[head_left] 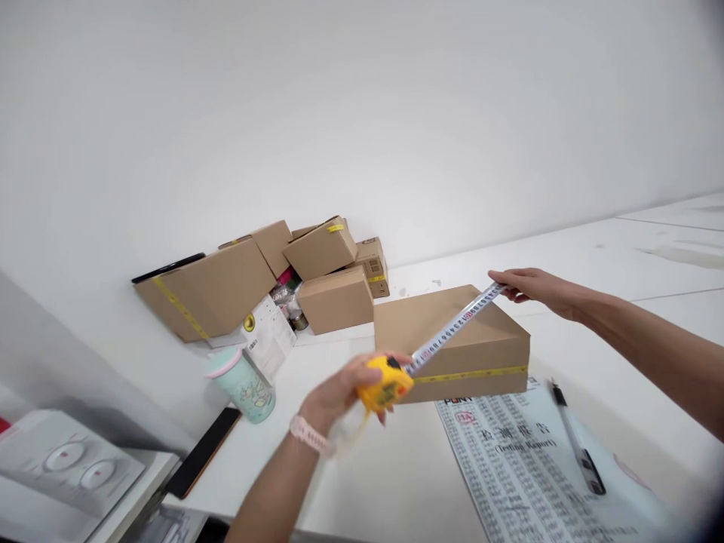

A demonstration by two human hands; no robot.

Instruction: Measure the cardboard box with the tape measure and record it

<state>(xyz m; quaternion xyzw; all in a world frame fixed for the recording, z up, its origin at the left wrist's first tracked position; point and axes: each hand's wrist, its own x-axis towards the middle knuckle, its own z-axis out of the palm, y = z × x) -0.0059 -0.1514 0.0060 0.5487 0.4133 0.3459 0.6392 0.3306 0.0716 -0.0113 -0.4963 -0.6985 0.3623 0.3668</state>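
Observation:
A flat cardboard box point(486, 354) sealed with yellow tape lies on the white table point(593, 249). My left hand point(339, 394) is closed round the yellow tape measure case point(385, 385) at the box's near left corner. The white blade point(452, 327) runs diagonally across the box top to its far right corner. There my right hand point(535, 288) pinches the blade's end between its fingers. A pale watch sits on my left wrist.
A pile of cardboard boxes point(265, 279) leans against the wall at the back left. A mint cup with a pink lid point(243, 383) and a dark phone point(204, 452) lie left. A printed sheet point(520, 467) with a pen point(577, 446) on it lies before the box.

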